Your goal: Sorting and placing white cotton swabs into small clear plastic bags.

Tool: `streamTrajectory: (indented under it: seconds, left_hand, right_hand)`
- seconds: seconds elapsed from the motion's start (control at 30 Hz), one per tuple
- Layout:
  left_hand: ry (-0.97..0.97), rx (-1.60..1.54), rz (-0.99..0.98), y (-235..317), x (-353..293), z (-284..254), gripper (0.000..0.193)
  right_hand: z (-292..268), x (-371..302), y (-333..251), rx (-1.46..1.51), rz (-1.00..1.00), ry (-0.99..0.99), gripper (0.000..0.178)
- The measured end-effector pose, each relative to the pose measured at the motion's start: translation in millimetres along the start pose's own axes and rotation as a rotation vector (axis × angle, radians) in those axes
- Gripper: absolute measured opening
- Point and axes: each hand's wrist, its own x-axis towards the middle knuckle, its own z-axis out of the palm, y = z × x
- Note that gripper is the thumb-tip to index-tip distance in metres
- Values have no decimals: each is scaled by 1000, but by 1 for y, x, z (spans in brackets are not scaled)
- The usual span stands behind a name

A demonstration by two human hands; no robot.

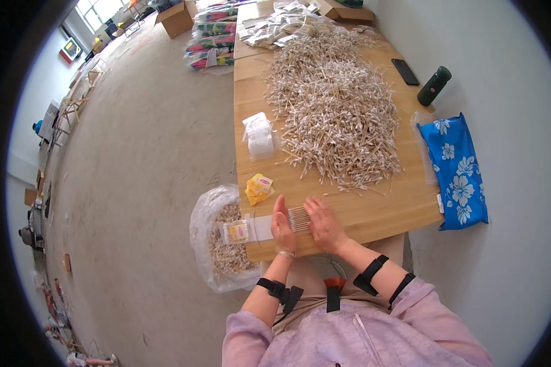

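On the tan wooden tabletop (382, 215), the left hand (283, 229) and right hand (326, 226), fingers extended, bracket a narrow row of white-tipped, pale-stick cotton swabs (299, 219) near the front edge. Uneven palm pressure could skew or scatter the row.

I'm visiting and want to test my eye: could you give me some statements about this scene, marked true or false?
1. A row of cotton swabs lies between the left grip and the right grip. True.
2. The blue floral package is left of the large swab heap. False: it is to the heap's right.
3. A black phone lies near the dark green bottle. True.
4. The plastic bag of swabs sits on top of the table. False: it is beside the table's left edge.
5. Yellow packets lie on the table. True.
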Motion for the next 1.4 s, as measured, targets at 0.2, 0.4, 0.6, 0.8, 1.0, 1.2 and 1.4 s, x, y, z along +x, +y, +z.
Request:
streamTrajectory:
  seconds: [0.2,0.4,0.6,0.8,1.0,1.2,1.4]
  left_hand:
    - [21,-48,5,-8,2,-11,59]
    - [20,-19,14,-11,4,-10,58]
    - [-15,9,-48,-7,3,-4,59]
    - [30,-29,-45,-3,0,-8,62]
    - [7,-43,-47,6,8,0,59]
    - [28,-39,-51,11,-3,-14,54]
    - [-355,1304,216,50,-55,-16,46]
  right_hand:
    - [-1,5,-12,115,84,62,46]
    - [17,20,-12,553,316,332,41]
    - [19,22,-11,599,244,253,43]
    - [2,-4,-2,-83,101,-83,68]
    - [1,-6,-18,-352,126,-311,93]
    - [0,-3,-28,-328,133,-364,100]
    - [-1,-6,-18,-435,106,-387,102]
